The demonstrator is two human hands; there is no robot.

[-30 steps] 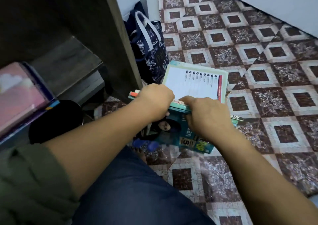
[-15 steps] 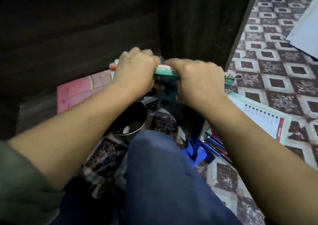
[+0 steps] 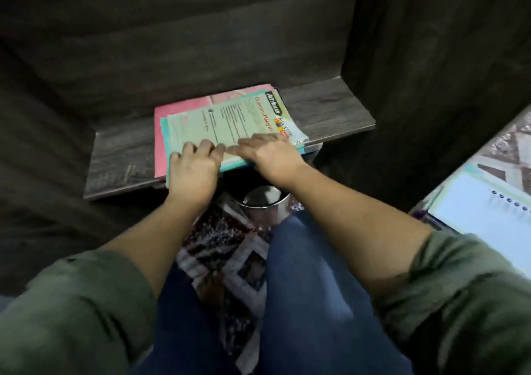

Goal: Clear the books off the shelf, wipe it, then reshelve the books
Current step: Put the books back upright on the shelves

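The stack of books (image 3: 230, 122) lies flat on the shelf (image 3: 339, 107), midway along its front edge and overhanging it slightly. The lowest visible volume is a pink book (image 3: 178, 110). Print on the green top cover is blurred and mostly unreadable. The left hand (image 3: 192, 170) curls its fingers over the stack's front left corner, with the thumb hidden. The right hand (image 3: 270, 153) lies with fingers flat on the top cover near the front right corner. Below the shelf, a metal container (image 3: 264, 202) is partly hidden by the right forearm. A spiral notebook (image 3: 474, 216) is cut off at the right border.
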